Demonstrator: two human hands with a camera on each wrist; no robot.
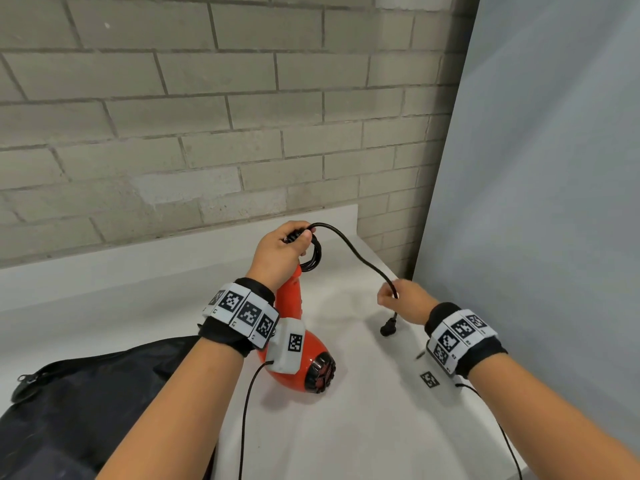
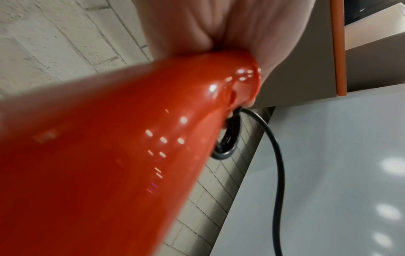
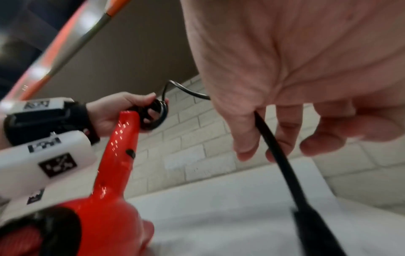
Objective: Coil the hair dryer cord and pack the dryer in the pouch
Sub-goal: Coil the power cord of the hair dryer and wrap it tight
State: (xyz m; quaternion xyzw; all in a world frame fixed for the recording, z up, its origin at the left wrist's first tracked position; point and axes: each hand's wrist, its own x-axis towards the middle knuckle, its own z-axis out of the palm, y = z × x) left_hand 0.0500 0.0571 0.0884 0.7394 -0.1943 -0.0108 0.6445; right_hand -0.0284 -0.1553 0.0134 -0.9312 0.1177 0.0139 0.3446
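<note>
A red hair dryer rests its barrel on the white table, handle pointing up and away. My left hand grips the handle's end together with several black cord coils. The same handle fills the left wrist view, with the coils beyond it. The loose black cord arcs right to my right hand, which holds it between curled fingers. The plug hangs below that hand. The dark pouch lies at the lower left, zipper open.
A grey brick wall stands behind the table. A pale grey panel closes off the right side, close to my right hand. A small marker tag lies on the table near the right wrist.
</note>
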